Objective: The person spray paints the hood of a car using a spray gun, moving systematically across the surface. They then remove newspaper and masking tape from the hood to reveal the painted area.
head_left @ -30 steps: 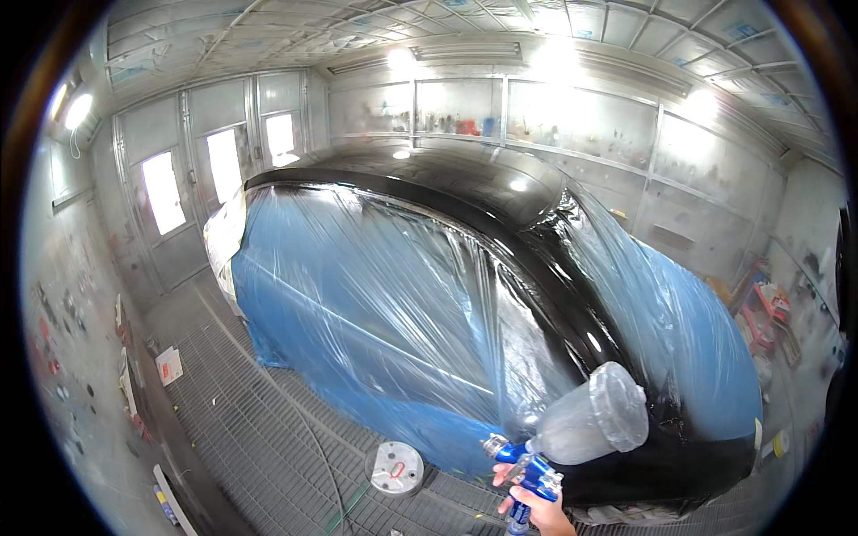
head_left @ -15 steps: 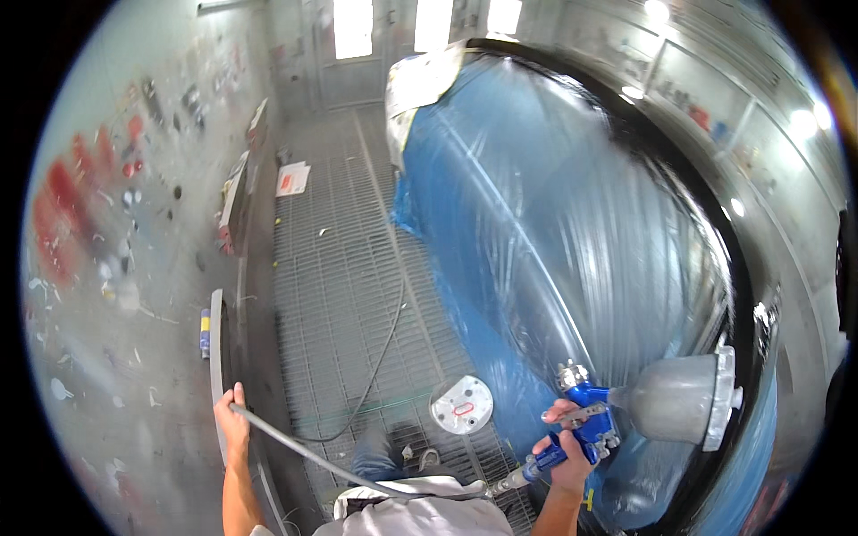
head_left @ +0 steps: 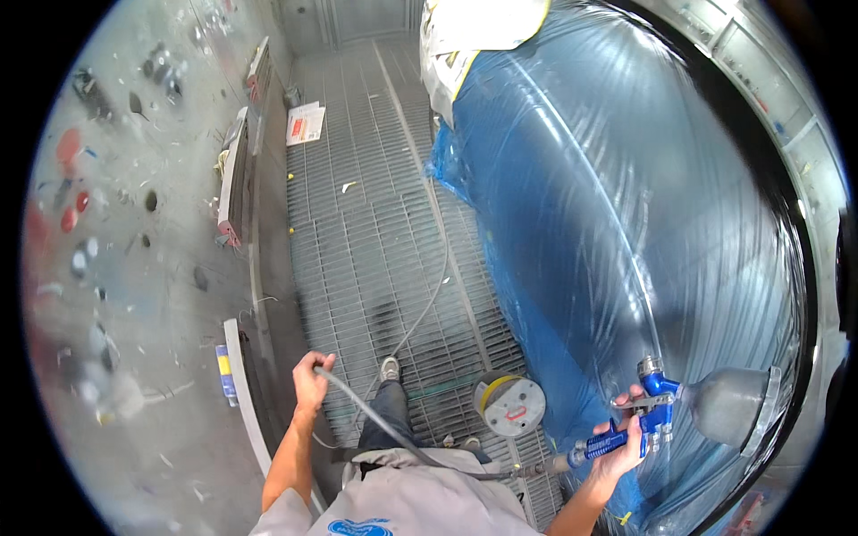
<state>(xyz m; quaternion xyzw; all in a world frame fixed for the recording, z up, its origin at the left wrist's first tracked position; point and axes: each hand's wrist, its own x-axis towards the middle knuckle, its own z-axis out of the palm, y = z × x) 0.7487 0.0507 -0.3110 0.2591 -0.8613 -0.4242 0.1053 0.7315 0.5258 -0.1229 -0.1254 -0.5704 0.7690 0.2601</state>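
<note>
My left hand (head_left: 311, 382) is closed around a grey air hose (head_left: 356, 400) at the lower middle, left of my legs. The hose runs across my waist to the fitting below a blue spray gun (head_left: 657, 411). My right hand (head_left: 626, 447) grips that gun by its handle, fingers near the silver trigger. A grey translucent cup (head_left: 726, 409) sticks out sideways from the gun, to the right. Just beside the gun is a car body draped in crinkled blue plastic film (head_left: 581, 161), with a glossy black painted edge (head_left: 802, 286) along the far right.
A paint-spotted booth wall (head_left: 125, 268) with ledges (head_left: 234, 179) runs along my left. My feet stand on floor grating (head_left: 366, 223). A round grey device (head_left: 523, 413) and a loose hose (head_left: 420, 317) lie there, with papers (head_left: 305, 121) farther off. Pale masking (head_left: 465, 40) covers the car's far end.
My view has swung left and down from the car's roof to the aisle and my legs. My left hand came into view with the hose and now appears farther right and higher.
</note>
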